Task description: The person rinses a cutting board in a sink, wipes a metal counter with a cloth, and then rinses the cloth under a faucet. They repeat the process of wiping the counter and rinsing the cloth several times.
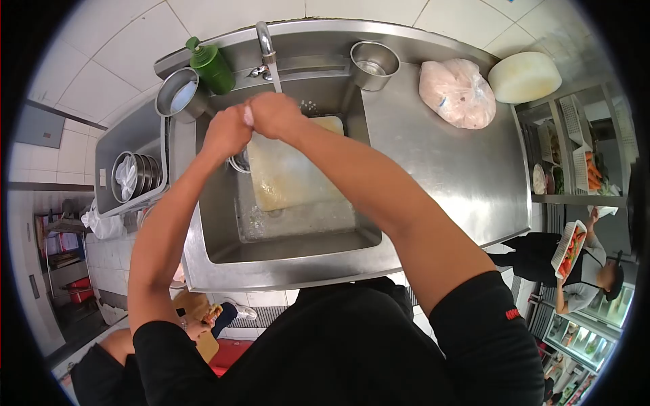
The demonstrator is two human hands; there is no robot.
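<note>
Over the sink (298,254), my left hand (230,132) and my right hand (276,115) are closed and pressed together, with a small pale pink patch showing between them. What they hold, if anything, is hidden and a little blurred. Water runs from the tap (265,44) just behind my right hand. Below both hands, a wet, yellowish cutting board (294,172) lies in the sink. Part of a round metal item (238,162) shows beside the board, under my left wrist.
On the left stand a green pump bottle (211,68), a metal pot (177,95) and a grey tub (128,152) holding bowls. A metal container (374,65), a pinkish full bag (457,93) and a white block (525,78) sit right. Other people are nearby.
</note>
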